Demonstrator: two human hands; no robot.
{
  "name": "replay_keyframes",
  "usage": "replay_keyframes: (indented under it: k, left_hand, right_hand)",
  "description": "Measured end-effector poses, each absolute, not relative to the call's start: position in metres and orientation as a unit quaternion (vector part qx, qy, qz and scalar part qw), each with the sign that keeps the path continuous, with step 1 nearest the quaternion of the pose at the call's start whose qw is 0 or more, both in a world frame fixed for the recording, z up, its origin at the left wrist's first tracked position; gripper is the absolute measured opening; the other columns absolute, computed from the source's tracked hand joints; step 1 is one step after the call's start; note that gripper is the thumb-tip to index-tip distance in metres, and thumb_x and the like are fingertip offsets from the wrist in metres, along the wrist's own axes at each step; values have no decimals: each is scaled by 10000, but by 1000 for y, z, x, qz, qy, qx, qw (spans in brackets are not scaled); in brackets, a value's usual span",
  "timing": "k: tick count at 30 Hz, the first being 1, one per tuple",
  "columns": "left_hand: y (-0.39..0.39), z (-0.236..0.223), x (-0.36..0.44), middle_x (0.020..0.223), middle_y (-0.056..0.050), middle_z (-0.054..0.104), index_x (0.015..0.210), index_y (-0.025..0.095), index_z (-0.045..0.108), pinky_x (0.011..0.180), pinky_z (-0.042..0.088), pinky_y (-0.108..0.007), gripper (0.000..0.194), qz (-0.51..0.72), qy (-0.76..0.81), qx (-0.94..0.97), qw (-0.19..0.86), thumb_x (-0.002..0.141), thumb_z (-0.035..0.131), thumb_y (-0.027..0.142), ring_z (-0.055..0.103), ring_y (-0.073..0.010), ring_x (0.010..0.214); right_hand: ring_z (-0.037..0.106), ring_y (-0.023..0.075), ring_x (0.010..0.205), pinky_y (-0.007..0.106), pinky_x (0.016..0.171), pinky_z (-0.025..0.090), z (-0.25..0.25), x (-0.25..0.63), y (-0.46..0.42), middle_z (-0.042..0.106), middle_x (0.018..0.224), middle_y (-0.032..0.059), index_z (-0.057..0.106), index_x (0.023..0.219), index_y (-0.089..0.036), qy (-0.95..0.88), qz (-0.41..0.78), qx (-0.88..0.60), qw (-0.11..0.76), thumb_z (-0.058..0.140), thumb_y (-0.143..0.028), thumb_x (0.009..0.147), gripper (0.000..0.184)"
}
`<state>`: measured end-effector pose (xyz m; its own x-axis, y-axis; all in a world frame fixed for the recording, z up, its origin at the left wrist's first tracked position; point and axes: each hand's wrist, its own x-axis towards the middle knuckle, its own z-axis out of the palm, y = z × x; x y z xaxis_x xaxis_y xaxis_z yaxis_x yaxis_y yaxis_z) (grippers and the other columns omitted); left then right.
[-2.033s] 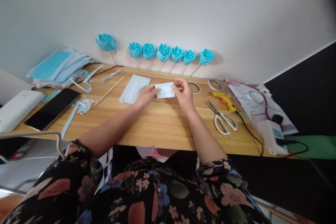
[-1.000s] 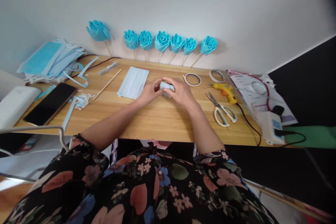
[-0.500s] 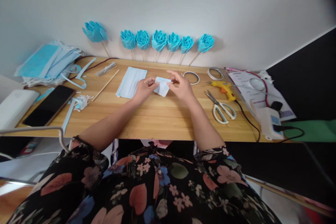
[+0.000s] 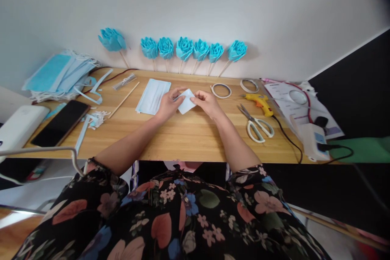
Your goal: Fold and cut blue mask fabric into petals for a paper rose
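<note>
A small pale-blue square of mask fabric (image 4: 187,102) is held over the middle of the table, one corner pointing up. My left hand (image 4: 170,102) pinches its left side, thumb on the front face. On the other side, my right hand (image 4: 206,102) grips the right corner between thumb and fingers. Just left of my left hand lies a flat light-blue face mask piece (image 4: 151,96) with pleats. Beyond my right hand rests a roll of tape (image 4: 221,90); scissors (image 4: 255,124) with white handles lie farther right, blades slightly apart.
Several blue fabric roses (image 4: 184,48) on sticks lean against the wall. A yellow glue gun (image 4: 259,103) and power strip (image 4: 313,142) are at right. At left are stacked masks (image 4: 61,74), a phone (image 4: 61,124), a wooden stick (image 4: 124,100) and fabric scraps (image 4: 98,119).
The fabric square has been turned so a corner points up. My right hand's raised fingers have come down, closing on its right corner. The camera view has shifted slightly.
</note>
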<state>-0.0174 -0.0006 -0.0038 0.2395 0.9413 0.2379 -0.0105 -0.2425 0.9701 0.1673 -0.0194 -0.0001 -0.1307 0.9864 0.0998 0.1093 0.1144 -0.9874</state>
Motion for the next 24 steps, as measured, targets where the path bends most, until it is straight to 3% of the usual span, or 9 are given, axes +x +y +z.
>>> replay_keyframes:
  k: [4, 10, 16, 24]
  left_hand:
    - [3, -2, -22, 907, -38, 691, 1231, 205, 681, 806, 496, -301, 440, 523, 400, 607, 445, 807, 759, 292, 651, -200, 905]
    - [9, -6, -23, 903, -36, 700, 1213, 197, 683, 739, 503, -283, 587, 508, 359, 508, 596, 732, 833, 499, 661, -187, 848]
    - [7, -8, -21, 727, -8, 686, 849, 142, 711, 586, 439, -243, 466, 478, 377, 500, 616, 580, 919, 462, 574, -120, 632]
    - [7, -4, -22, 645, 20, 627, 802, 158, 677, 553, 404, -233, 304, 496, 355, 492, 621, 676, 839, 381, 525, -100, 568]
  right_hand:
    - [567, 144, 697, 285, 687, 456, 1, 165, -21, 669, 764, -12, 653, 813, -219, -598, 465, -467, 456, 742, -481, 744, 285]
    - [523, 126, 646, 268, 661, 445, -3, 169, -19, 576, 661, -50, 605, 773, -228, -596, 401, -499, 485, 701, -497, 794, 286]
    - [571, 134, 646, 287, 688, 500, -5, 168, -17, 629, 676, -45, 625, 818, -229, -583, 438, -482, 485, 698, -495, 790, 278]
    - [609, 139, 683, 294, 707, 529, 0, 163, -19, 691, 741, -32, 646, 983, -219, -564, 476, -459, 495, 760, -493, 724, 394]
